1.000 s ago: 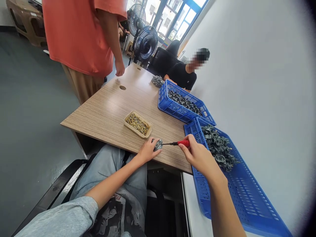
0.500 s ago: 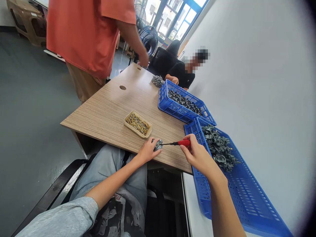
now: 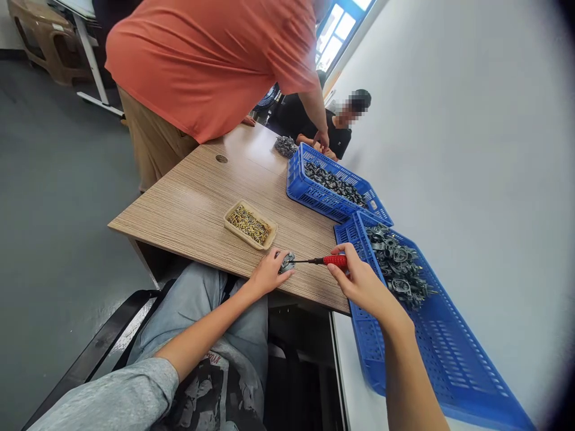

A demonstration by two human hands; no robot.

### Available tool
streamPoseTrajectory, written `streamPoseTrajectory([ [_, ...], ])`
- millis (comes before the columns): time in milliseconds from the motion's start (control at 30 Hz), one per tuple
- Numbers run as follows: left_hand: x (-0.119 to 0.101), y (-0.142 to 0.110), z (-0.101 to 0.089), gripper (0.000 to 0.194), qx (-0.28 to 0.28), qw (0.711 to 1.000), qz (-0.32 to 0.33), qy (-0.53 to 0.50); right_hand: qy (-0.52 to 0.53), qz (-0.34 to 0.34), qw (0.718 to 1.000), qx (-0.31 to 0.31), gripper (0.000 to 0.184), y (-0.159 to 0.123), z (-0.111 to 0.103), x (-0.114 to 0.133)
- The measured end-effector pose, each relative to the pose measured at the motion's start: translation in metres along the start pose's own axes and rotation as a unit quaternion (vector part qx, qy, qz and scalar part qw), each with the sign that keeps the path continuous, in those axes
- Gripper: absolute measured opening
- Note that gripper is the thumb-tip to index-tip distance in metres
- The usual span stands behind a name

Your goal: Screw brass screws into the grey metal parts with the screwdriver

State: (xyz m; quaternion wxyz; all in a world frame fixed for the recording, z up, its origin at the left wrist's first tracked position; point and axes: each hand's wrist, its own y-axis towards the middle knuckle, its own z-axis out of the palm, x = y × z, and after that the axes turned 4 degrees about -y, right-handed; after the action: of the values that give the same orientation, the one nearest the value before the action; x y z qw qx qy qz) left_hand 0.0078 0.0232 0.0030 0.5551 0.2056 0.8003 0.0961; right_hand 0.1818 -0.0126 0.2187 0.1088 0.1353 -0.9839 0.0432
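Observation:
My left hand (image 3: 268,274) rests at the near table edge, shut on a small grey cast-metal part (image 3: 287,262). My right hand (image 3: 359,280) grips a red-handled screwdriver (image 3: 335,260). Its thin black shaft reaches across to the part, and the tip meets it at the right side. The left fingers hide part of the casting. Just right of my right hand lies a blue plastic crate (image 3: 442,335) heaped with similar grey parts (image 3: 398,260). A beige tray of brass screws (image 3: 249,225) sits on the table to the upper left of my left hand.
The wood-grain table (image 3: 179,206) ends at my lap. A second blue crate (image 3: 309,191) of dark parts and a small grey pile (image 3: 286,146) stand farther along. A person in an orange shirt (image 3: 202,66) leans over the far end, beside a seated person in black (image 3: 335,134). A white wall (image 3: 471,120) runs along the right.
The person in orange has moved closer and leans over the table, now hiding the fans and most of the window. My hands and the screwdriver have barely moved.

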Motion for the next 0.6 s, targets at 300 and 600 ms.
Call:
streamPoseTrajectory([
  [300,0.0002,0.0006,0.0005,0.056,0.005,1.0,0.001,0.009,-0.097,0.063,0.993,-0.036,0.029,0.0032,0.0052,0.0008],
  [600,-0.0035,0.0007,-0.0022,0.055,0.006,1.0,-0.003,0.01,-0.072,0.052,0.995,-0.047,0.026,0.0021,0.0062,0.0078],
])
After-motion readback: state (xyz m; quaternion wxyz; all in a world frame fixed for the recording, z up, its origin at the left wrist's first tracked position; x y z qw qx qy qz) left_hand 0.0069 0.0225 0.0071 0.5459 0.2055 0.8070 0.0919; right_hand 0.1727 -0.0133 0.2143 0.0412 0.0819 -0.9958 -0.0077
